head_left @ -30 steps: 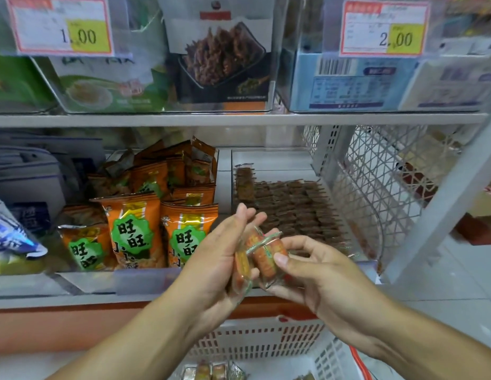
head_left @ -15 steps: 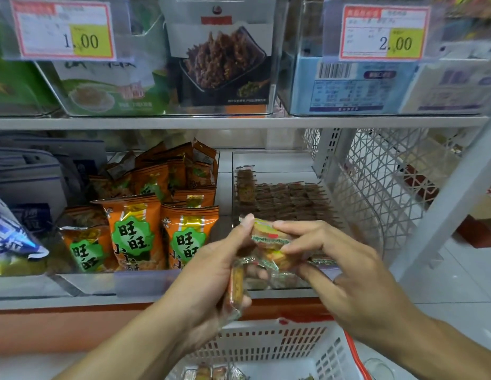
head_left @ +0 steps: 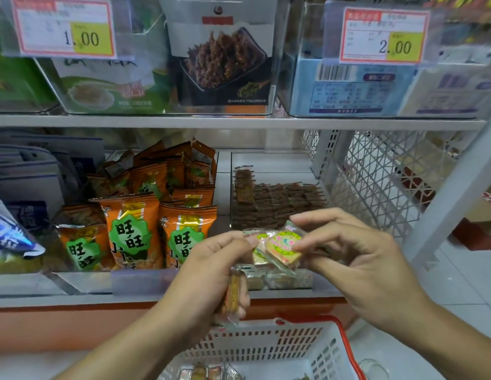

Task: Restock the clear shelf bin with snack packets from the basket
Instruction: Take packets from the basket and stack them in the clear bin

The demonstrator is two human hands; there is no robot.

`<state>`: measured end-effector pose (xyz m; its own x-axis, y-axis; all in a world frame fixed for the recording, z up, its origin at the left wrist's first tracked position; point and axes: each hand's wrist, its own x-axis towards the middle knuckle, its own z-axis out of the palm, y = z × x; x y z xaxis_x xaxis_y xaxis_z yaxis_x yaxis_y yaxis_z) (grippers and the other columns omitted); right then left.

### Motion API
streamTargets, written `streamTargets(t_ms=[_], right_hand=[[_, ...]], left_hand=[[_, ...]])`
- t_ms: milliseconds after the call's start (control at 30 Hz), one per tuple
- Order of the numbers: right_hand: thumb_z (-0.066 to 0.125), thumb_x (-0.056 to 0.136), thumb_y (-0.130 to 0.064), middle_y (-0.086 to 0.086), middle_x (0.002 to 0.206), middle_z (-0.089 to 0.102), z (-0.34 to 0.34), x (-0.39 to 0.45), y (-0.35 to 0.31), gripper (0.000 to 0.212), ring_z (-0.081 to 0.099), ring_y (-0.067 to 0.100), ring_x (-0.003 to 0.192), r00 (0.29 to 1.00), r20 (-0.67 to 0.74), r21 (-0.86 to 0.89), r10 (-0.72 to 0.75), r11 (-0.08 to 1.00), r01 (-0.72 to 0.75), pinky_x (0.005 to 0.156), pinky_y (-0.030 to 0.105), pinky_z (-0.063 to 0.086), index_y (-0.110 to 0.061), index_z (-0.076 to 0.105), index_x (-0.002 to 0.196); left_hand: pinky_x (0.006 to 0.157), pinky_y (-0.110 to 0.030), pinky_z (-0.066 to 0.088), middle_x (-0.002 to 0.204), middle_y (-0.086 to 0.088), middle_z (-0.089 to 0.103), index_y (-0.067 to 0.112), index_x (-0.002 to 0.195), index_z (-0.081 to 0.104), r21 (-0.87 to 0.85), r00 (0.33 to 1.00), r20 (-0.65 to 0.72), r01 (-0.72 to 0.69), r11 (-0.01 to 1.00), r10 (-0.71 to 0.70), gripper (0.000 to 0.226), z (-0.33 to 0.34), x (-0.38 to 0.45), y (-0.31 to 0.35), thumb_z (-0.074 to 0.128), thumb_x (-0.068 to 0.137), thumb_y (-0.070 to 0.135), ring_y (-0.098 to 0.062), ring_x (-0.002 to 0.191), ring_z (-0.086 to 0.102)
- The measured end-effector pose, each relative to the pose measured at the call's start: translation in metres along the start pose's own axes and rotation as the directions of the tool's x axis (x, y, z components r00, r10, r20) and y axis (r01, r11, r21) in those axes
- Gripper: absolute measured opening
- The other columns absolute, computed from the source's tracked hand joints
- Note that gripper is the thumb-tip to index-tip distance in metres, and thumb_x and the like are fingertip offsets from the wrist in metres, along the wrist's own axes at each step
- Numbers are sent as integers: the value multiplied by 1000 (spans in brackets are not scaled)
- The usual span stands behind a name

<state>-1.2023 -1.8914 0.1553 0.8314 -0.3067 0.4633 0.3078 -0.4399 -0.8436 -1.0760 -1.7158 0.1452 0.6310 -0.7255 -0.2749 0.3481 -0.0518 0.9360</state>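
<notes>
While both hands, left hand [head_left: 211,270] and right hand [head_left: 356,259], pinch packets [head_left: 280,246] over the half-filled bin [head_left: 271,163], more wait in the basket [head_left: 266,349].

Orange snack bags [head_left: 134,229] stacked at nine o'clock, printed with green badges. Price tags up top: 1.00 [head_left: 64,29] at eleven o'clock, 2.00 [head_left: 384,35] at one o'clock (both red-bordered). White lattice panel [head_left: 381,176] at three o'clock.
</notes>
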Motion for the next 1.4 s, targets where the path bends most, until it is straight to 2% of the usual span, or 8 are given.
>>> streamTargets(t_ms=[133, 233, 333, 433, 533, 733, 967, 1400], right_hand=[[63, 88, 17, -10, 128, 67, 5, -4, 5, 49, 65, 13, 119, 994, 62, 40, 88, 995, -91, 93, 25, 55, -28, 80, 96], [62, 92, -7, -14, 134, 64, 8, -7, 5, 34, 59, 7, 127, 987, 84, 25, 135, 990, -137, 97, 21, 51, -34, 80, 103], [84, 80, -25, -13, 120, 70, 13, -6, 5, 21, 67, 7, 114, 981, -14, 23, 196, 980, -196, 90, 23, 56, -35, 80, 98], [84, 79, -12, -16, 106, 69, 16, -5, 6, 45, 69, 5, 97, 946, -45, 28, 322, 947, -321, 77, 22, 57, -43, 70, 108], [81, 84, -22, -13, 100, 69, 17, -5, 7, 39, 65, 11, 93, 890, -92, -36, 447, 891, -452, 78, 26, 56, -44, 69, 113], [63, 93, -30, 9, 113, 76, 37, -6, 4, 26, 71, 24, 107, 692, 202, 515, 693, 526, -677, 86, 37, 60, -17, 77, 111], [63, 90, -17, 16, 114, 74, 25, 2, 2, 27, 74, 27, 102, 757, 67, 657, 650, 542, -524, 79, 38, 62, -3, 74, 110], [52, 101, -30, 21, 128, 67, 23, 0, -1, 36, 66, 42, 117, 762, 328, 611, 559, 489, -622, 96, 49, 56, -7, 70, 123]], left_hand=[[33, -16, 32, 47, -7, 54, 23, 77, 69, -24, 1000, -1, -8, 1000, 8, 27, 2, -2, 2, 73, 75, 50, -17, 27, 45], [33, -16, 34, 53, -6, 60, 25, 86, 75, -43, 999, -23, -25, 999, 24, 30, 4, -2, 2, 74, 69, 49, -15, 28, 45], [34, -16, 35, 50, -14, 54, 25, 97, 75, -56, 999, -36, -6, 998, 4, 33, 6, -3, -2, 73, 70, 46, -17, 27, 45], [34, -15, 33, 45, -15, 53, 26, 100, 72, -49, 999, -46, 14, 999, -16, 22, 6, -3, -6, 71, 82, 39, -18, 27, 46], [33, -16, 34, 50, -19, 57, 26, 100, 69, -72, 998, -59, 12, 997, -16, 25, 5, -1, -4, 72, 79, 39, -20, 28, 48], [29, -15, 33, 53, -16, 61, 17, 110, 66, -84, 999, -50, -12, 996, 8, 42, 13, -2, 3, 72, 75, 39, -17, 28, 49], [31, -16, 34, 61, -12, 66, 27, 84, 72, -67, 992, -117, 44, 997, -51, 39, 16, -10, 4, 74, 67, 62, -14, 32, 52], [41, -19, 46, 64, 0, 68, 33, 98, 82, -86, 976, -205, 63, 994, -79, 38, 17, -6, -3, 77, 71, 59, -9, 39, 54]])
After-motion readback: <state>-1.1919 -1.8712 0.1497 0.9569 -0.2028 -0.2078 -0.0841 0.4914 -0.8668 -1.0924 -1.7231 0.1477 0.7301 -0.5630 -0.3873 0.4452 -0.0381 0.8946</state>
